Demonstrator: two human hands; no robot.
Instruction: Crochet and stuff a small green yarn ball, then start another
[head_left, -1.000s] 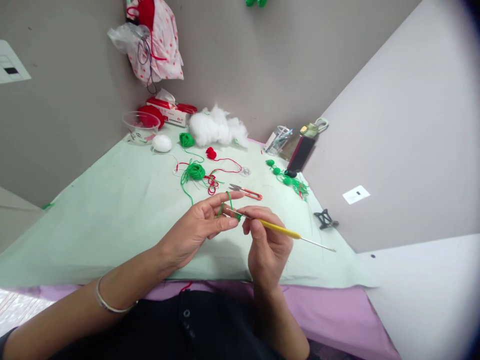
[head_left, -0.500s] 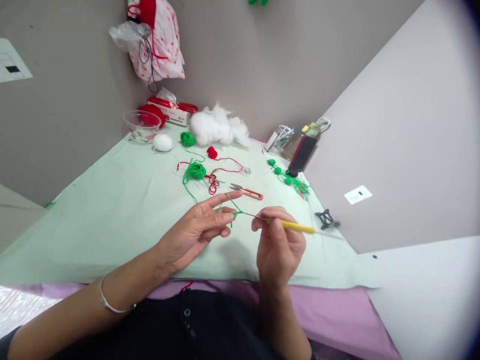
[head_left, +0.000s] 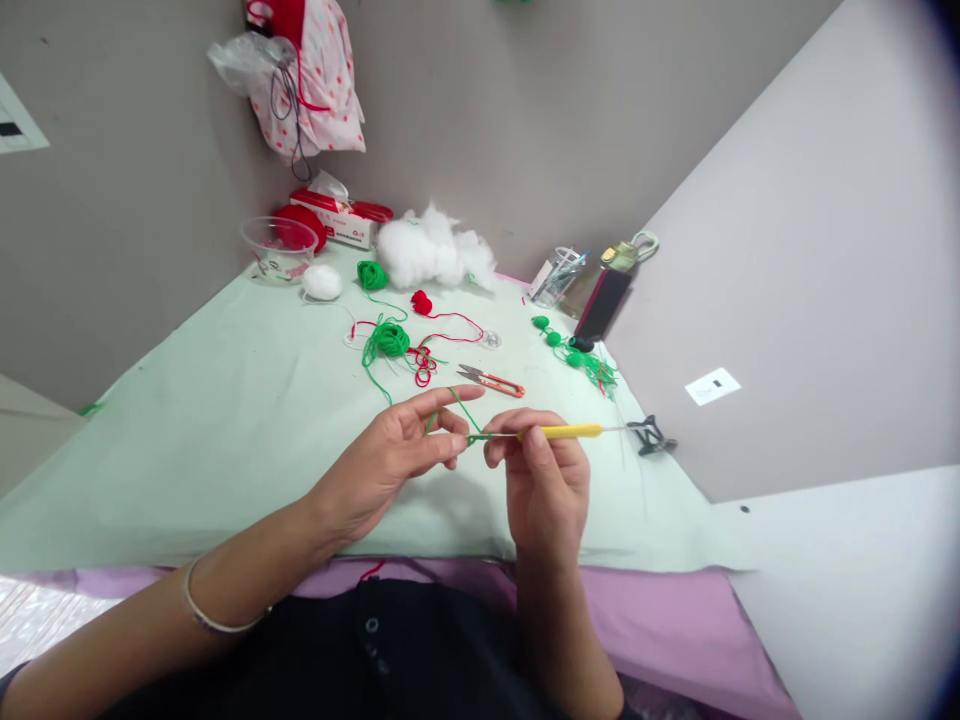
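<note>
Between the thumb and fingers of my left hand (head_left: 409, 445) a small piece of green yarn (head_left: 474, 437) is pinched, and a strand runs up over the stretched index finger. My right hand (head_left: 546, 470) grips a crochet hook (head_left: 566, 432) by its yellow handle. The hook's thin metal shaft points left and its tip meets the green yarn at my left fingertips. The exact loop on the tip is too small to make out. Just beyond my hands lie orange-handled thread snips (head_left: 491, 381). A green yarn ball (head_left: 391, 339) sits farther back, its strand trailing toward my left hand.
At the back are white stuffing (head_left: 431, 250), a tissue box (head_left: 341, 220), a clear plastic bowl (head_left: 279, 250) and a white ball (head_left: 322, 282). Green crocheted pieces (head_left: 574, 357), a bottle (head_left: 607, 290) and a black stand (head_left: 652, 436) stand or lie along the right side.
My right hand has moved left, bringing the hook closer to my left hand, its tip now at the pinched yarn. The hook lies more level. The view has shifted slightly.
</note>
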